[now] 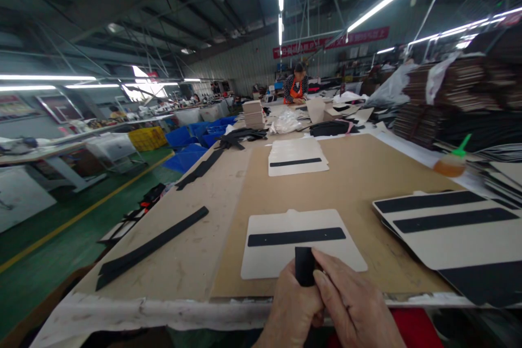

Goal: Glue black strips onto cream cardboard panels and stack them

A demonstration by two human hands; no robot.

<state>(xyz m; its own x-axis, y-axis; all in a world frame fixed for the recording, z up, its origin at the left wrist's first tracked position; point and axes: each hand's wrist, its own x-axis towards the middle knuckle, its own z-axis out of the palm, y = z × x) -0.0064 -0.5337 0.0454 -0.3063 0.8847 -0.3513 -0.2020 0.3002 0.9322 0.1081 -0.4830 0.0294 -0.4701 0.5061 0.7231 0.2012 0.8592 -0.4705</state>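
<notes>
Both my hands meet at the table's front edge around a short black strip (304, 265). My left hand (291, 302) is closed around it, its upper end sticking up from the fist. The fingers of my right hand (354, 296) pinch the strip's right side; its lower part is hidden. Just beyond lies a cream board (269, 266) with rounded corners and a black band (297, 236) across its middle. Farther back is a stack of similar cream boards (296, 149), the top one with a black band near its front edge.
Loose black strips (153, 244) lie on the table at left. Boards with black bands (452, 234) are piled at right, near a green-tipped glue bottle (451, 163). Blue bins (187, 155) stand left of the table. A person in an orange apron (297, 87) works at the far end.
</notes>
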